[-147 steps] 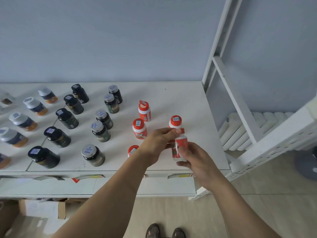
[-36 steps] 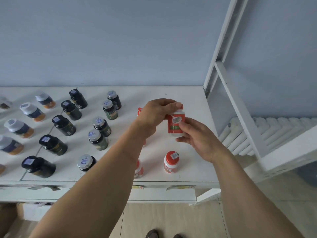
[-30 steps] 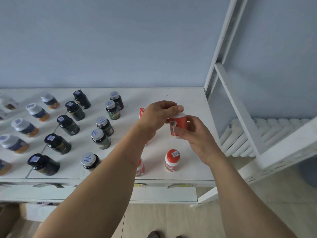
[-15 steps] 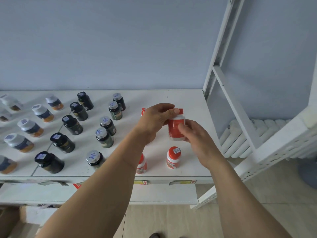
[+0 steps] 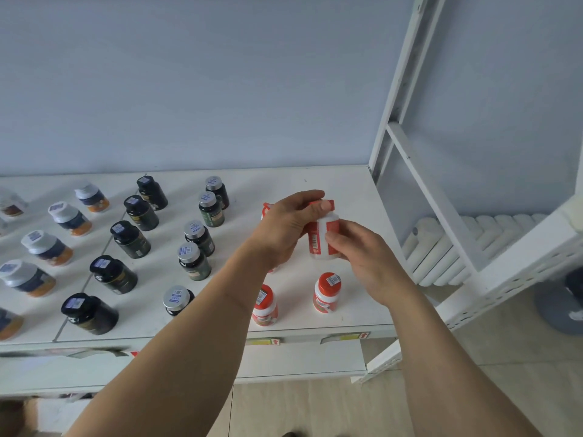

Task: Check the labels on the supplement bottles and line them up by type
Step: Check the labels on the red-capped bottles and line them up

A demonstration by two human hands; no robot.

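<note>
Red-and-white bottle (image 5: 323,238) held above the table's (image 5: 340,187) right end, both hands turning it to read the label.
Left hand (image 5: 285,230) grips its cap end, right hand (image 5: 362,257) pinches the body. Dark and silver-capped bottles (image 5: 194,260) already stand in columns; two red-capped ones (image 5: 326,291) stand below, so the red row looks unfinished.

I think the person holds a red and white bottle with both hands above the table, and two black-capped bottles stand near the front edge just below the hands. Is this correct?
Nearly. Both hands, left hand and right hand, do hold the red and white bottle above the table. However, the head view shows that the two bottles standing below the hands have red caps, not black.
</note>
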